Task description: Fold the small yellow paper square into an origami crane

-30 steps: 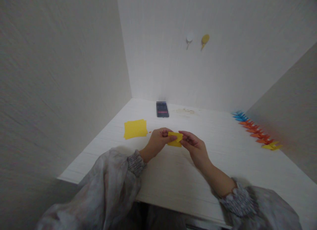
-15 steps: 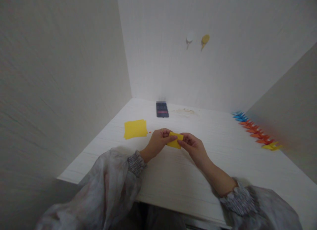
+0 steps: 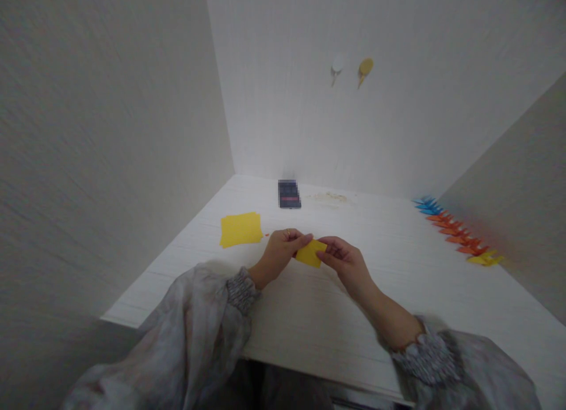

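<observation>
While the left hand and right hand pinch it, a small yellow paper sits between them over the desk.
Thumb and fingers close on each side; I'd square the edges before pressing any crease flat.

The held paper looks matt, the sleeves crinkled cloth, the tabletop faintly wood-grained.

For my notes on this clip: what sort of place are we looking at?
Probably a small desk nook or booth, at home or work I cannot tell. A white table is closed in by plain walls on three sides, and folded paper shapes line its right side.
</observation>
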`<state>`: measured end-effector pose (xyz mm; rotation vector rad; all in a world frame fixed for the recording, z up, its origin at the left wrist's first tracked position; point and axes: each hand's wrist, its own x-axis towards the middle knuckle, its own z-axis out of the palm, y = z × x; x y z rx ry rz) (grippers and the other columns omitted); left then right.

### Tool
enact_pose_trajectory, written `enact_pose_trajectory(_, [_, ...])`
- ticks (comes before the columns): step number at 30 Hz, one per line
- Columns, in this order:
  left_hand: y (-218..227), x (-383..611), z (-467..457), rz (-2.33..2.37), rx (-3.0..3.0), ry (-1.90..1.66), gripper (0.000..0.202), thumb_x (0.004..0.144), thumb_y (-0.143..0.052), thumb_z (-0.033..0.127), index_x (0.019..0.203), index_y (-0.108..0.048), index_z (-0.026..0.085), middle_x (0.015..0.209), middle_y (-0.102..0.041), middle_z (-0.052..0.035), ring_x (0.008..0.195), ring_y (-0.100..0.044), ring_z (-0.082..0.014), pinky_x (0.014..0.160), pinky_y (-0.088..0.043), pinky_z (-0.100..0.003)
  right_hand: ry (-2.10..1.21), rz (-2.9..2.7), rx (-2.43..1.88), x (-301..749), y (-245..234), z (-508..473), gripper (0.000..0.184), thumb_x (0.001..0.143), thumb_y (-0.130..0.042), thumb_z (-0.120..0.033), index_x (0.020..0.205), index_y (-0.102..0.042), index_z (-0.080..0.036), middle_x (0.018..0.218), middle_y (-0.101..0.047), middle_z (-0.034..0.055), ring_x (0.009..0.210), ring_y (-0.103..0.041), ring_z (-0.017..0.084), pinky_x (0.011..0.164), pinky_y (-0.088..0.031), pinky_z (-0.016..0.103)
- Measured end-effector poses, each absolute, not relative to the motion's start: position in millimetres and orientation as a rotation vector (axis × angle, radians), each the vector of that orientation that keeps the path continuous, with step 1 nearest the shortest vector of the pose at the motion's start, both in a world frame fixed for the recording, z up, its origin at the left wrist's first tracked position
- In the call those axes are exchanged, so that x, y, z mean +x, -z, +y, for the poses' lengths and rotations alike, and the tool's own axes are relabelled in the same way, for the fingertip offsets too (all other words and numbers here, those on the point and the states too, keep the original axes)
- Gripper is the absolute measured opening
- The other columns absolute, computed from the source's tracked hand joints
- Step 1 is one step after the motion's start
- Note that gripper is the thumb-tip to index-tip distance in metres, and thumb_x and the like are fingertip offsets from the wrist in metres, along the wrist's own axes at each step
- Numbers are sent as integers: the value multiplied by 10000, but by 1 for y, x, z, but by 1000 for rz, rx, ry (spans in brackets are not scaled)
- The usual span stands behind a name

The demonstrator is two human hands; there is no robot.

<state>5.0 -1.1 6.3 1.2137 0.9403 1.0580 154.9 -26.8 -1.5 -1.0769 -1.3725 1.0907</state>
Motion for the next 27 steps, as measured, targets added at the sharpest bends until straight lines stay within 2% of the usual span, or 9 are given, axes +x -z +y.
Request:
enact_pose_trajectory(9, [-8, 5, -2, 907, 1145, -1047, 368, 636, -567, 462, 529, -458, 127, 498, -460, 26, 441, -453, -66, 452, -377, -200, -1209, -1316, -990, 152, -3, -30, 261, 610, -620, -187, 867, -608, -230, 599, -476, -40, 579, -455, 106, 567, -377, 246])
enact_pose_trajectory(15, [-11, 5, -2, 826, 1132, -946, 377, 671, -509, 493, 640, -540, 118, 567, -550, -16, 511, -535, -107, 535, -439, -251, -1256, -1238, -977, 154, -1, -28, 289, 589, -631, -163, 871, -603, -220, 593, -477, -49, 553, -448, 96, 534, -356, 236])
enact_pose_trajectory(19, [-6, 4, 0, 899, 1234, -908, 313, 547, -651, 407, 603, -551, 115, 551, -549, 1, 470, -495, -75, 462, -379, -195, -1293, -1216, -953, 156, 1, -27, 311, 591, -633, -163, 893, -581, -213, 583, -480, -51, 549, -453, 94, 529, -357, 235])
enact_pose_trajectory(27, [-4, 5, -1, 889, 1245, -926, 326, 557, -640, 408, 549, -490, 118, 512, -496, 29, 465, -469, -66, 459, -374, -190, -1296, -1297, -983, 153, 7, -25, 350, 631, -628, -250, 960, -511, -226, 664, -517, -26, 634, -519, 132, 597, -416, 280])
